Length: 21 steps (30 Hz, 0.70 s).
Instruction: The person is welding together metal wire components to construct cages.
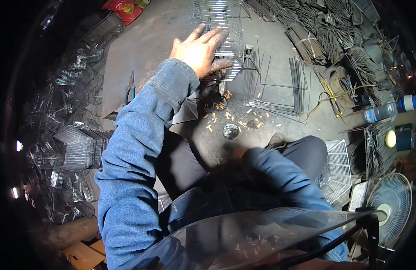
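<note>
My left hand [200, 50] reaches far forward and lies on top of a long wire basket [235, 33], its fingers spread and stretched over the bright wires. The thumb points right, near the basket's near end. My right hand [238, 154] is low, in dark shadow between my knees; it is smeared by motion, so its fingers and anything in them cannot be made out. Just beyond it a small round tin [230, 131] stands on the floor. Pliers with blue handles [129, 92] lie on the metal sheet [115, 67] left of my left hand.
Bent wire frames [302, 85] lie right of the basket, with bundled wire rods [336, 33] behind. Stacked wire baskets [84, 146] stand at left, another wire basket [337, 166] by my right knee. A fan [388, 198] and water bottle [379, 113] are at right. Cigarette butts litter the floor.
</note>
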### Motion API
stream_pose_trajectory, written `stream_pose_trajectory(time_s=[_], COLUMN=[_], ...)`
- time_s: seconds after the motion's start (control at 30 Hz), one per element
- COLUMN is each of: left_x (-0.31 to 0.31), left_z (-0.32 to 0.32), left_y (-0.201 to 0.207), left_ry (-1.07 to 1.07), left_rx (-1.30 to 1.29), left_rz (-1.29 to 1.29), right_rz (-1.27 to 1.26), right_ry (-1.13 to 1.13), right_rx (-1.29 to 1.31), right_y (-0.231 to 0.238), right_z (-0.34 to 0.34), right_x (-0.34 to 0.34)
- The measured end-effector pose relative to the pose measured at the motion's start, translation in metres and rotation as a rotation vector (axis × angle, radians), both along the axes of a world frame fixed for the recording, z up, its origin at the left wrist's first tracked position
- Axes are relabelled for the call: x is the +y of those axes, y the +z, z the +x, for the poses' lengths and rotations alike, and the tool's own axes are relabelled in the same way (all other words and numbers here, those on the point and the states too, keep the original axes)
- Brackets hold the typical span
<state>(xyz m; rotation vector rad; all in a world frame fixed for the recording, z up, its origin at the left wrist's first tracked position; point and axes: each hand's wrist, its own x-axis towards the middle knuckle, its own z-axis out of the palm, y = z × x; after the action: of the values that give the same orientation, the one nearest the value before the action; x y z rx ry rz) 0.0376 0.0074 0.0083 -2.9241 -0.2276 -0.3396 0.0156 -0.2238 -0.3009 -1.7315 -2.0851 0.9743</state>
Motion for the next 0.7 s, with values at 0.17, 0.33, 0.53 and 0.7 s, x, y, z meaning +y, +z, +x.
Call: stream_pose_trajectory(time_s=[0.17, 0.33, 0.53, 0.7], left_x=[0.002, 0.005, 0.003, 0.003], left_z=[0.001, 0.002, 0.0, 0.002], left_y=[-0.001, -0.003, -0.002, 0.0], left_ry=[-0.003, -0.016, -0.004, -0.001], left_rx=[-0.018, -0.021, -0.023, -0.005], left_rz=[0.014, 0.028, 0.03, 0.035], right_rz=[-0.345, 0.073, 0.407, 0.274], right_ry=[-0.425, -0.821, -1.165, -1.28], right_rx=[0.114, 0.246, 1.125, 1.03], right_y=[0.033, 0.198, 0.301, 0.309], right_z=[-0.029, -0.002, 0.027, 0.054], right_x=[-0.002, -0.092, -0.115, -0.089])
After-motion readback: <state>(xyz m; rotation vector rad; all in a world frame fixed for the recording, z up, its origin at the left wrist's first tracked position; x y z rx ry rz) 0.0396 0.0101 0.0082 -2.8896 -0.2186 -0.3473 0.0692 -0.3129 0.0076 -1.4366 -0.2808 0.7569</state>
